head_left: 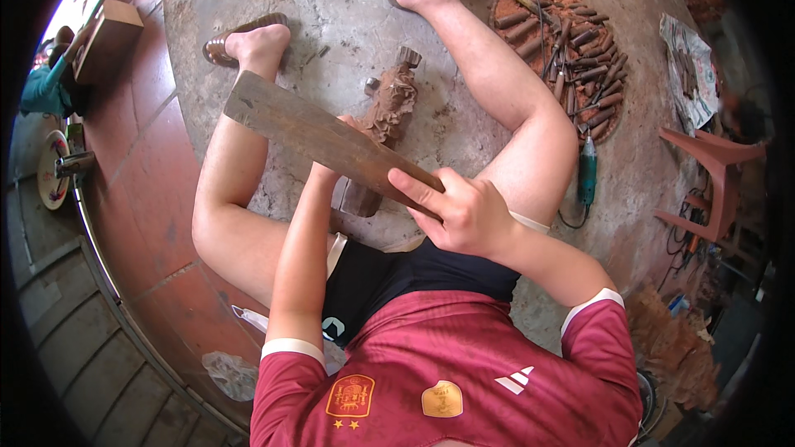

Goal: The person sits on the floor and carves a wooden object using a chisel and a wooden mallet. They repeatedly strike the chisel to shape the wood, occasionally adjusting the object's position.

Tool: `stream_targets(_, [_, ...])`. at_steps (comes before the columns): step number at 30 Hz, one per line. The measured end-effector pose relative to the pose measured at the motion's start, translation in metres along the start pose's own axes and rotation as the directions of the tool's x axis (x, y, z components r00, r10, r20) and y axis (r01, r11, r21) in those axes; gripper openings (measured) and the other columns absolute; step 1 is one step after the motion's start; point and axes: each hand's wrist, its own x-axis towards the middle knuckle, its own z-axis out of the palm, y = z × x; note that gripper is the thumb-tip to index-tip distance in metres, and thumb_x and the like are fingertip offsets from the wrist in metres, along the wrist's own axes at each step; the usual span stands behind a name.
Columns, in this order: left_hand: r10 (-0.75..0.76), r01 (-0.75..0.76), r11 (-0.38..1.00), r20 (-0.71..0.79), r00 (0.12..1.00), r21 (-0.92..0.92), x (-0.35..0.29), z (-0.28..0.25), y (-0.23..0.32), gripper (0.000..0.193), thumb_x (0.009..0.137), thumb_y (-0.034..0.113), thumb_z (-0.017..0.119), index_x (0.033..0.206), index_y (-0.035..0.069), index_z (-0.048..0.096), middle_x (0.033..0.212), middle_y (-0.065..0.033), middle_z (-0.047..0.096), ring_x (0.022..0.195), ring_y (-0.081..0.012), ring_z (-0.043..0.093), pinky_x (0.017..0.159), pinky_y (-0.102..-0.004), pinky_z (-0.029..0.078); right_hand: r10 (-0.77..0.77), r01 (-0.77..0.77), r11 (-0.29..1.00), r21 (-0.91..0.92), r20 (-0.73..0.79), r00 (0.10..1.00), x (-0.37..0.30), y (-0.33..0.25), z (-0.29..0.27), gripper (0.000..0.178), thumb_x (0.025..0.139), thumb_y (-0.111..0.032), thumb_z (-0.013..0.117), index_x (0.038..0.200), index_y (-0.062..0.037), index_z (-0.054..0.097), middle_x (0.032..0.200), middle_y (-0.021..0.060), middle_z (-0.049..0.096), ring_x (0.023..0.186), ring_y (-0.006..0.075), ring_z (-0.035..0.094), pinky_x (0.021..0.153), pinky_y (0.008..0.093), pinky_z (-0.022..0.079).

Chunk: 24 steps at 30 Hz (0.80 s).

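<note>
Evidently, with the right hand [469, 211] gripping the board [323, 134] and the left hand's [326, 170] hold hidden, a slip could dent the carved wood [392, 108].

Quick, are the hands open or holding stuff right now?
Left hand: mostly hidden behind the wooden board, so can't tell.
Right hand: closed, holding that wooden board.

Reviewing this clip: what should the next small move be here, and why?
Probably the right hand should ease the flat wooden board slightly aside. From this view the board crosses over most of the left hand and part of the carved brown piece, so what the left hand holds, if anything, can't be told.
</note>
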Motion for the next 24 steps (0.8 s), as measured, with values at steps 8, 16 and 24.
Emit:
stream_targets(8, [0.148, -0.142, 0.949, -0.001, 0.989, 0.283, -0.010, 0.006, -0.007, 0.023, 0.079, 0.002, 0.069, 0.065, 0.005, 0.052, 0.066, 0.0011, 0.055, 0.061, -0.0075, 0.049, 0.055, -0.0270, 0.042, -0.025, 0.024, 0.999, -0.038, -0.011, 1.000, -0.026, -0.010, -0.007, 0.066, 0.080, -0.015, 0.064, 0.143, -0.0278, 0.044, 0.071, 0.0107, 0.048, 0.046, 0.0232, 0.054, 0.043, 0.0344, 0.050])
stream_targets(16, [0.168, -0.144, 0.831, 0.005, 0.986, 0.537, -0.017, 0.028, 0.006, 0.025, 0.077, 0.002, 0.068, 0.061, 0.006, 0.050, 0.062, 0.0007, 0.054, 0.055, -0.0115, 0.049, 0.051, -0.0288, 0.041, -0.015, 0.014, 0.999, -0.034, -0.029, 0.999, -0.058, -0.007, 0.006, 0.068, 0.078, -0.015, 0.065, 0.142, -0.0298, 0.045, 0.073, 0.0112, 0.049, 0.047, 0.0214, 0.055, 0.043, 0.0327, 0.051])
stream_targets(24, [0.348, -0.334, 0.650, 0.124, 0.929, 0.683, -0.026, 0.029, -0.027, 0.030, 0.080, -0.001, 0.068, 0.063, 0.009, 0.045, 0.060, 0.0007, 0.041, 0.055, -0.0131, 0.041, 0.050, -0.0315, 0.034, 0.064, -0.052, 0.996, 0.068, -0.190, 0.980, -0.068, -0.005, 0.013, 0.067, 0.077, -0.015, 0.068, 0.139, -0.0283, 0.049, 0.077, 0.0110, 0.051, 0.049, 0.0230, 0.056, 0.044, 0.0337, 0.051])
